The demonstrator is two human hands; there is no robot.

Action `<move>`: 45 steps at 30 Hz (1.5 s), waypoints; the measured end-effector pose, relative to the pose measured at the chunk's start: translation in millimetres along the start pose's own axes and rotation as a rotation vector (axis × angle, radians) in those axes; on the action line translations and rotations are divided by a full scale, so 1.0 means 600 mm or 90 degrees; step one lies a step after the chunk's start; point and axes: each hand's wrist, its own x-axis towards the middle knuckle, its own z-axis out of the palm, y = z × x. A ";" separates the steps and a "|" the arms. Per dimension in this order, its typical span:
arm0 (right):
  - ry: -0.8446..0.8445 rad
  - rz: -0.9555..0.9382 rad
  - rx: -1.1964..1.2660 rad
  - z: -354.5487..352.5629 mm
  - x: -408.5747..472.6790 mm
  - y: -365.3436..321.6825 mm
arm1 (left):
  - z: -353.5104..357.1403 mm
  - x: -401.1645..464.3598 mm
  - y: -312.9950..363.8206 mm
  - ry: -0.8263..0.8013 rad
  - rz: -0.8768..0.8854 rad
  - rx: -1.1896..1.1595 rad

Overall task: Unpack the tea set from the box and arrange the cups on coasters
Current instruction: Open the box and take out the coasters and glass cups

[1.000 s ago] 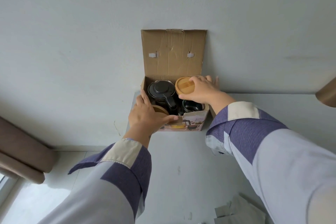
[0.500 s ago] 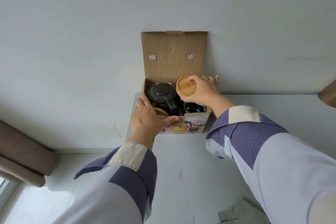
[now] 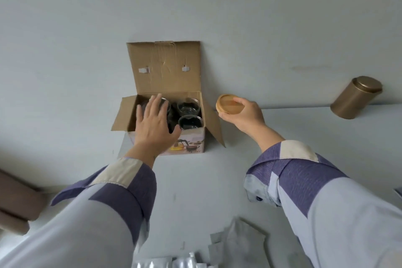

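Note:
An open cardboard box stands on the white table against the wall, lid flap up. Inside on the right sit two glass cups, one at the back and one at the front. My left hand hovers flat over the box's left half with fingers spread, holding nothing and covering what lies below. My right hand is out to the right of the box and grips a round wooden coaster, lifted above the table.
A gold metal canister stands at the table's far right by the wall. Grey paper and silver foil packets lie at the near edge. A brown upholstered edge shows at lower left.
My right hand has carried the wooden coaster out of the box to the right. My left hand rose from the box's front corner and spread open over its left side. The view shifted.

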 end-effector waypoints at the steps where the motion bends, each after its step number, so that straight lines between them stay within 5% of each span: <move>1: 0.002 0.002 -0.006 -0.017 0.001 0.018 | -0.003 0.001 0.034 0.005 0.031 -0.009; 7: -0.042 0.034 -0.055 -0.143 0.018 0.157 | 0.058 -0.018 0.297 -0.054 0.093 -0.131; 11: -0.062 0.039 -0.102 -0.204 0.034 0.239 | 0.129 -0.040 0.419 -0.168 0.077 -0.177; 17: -0.015 0.070 -0.129 -0.281 0.082 0.372 | 0.219 -0.055 0.543 -0.207 0.027 -0.220; 24: 0.028 0.080 -0.108 -0.286 0.162 0.454 | 0.280 -0.081 0.567 -0.087 0.021 -0.166; 45: 0.106 0.068 -0.204 -0.222 0.279 0.496 | 0.283 -0.076 0.568 -0.081 -0.010 -0.194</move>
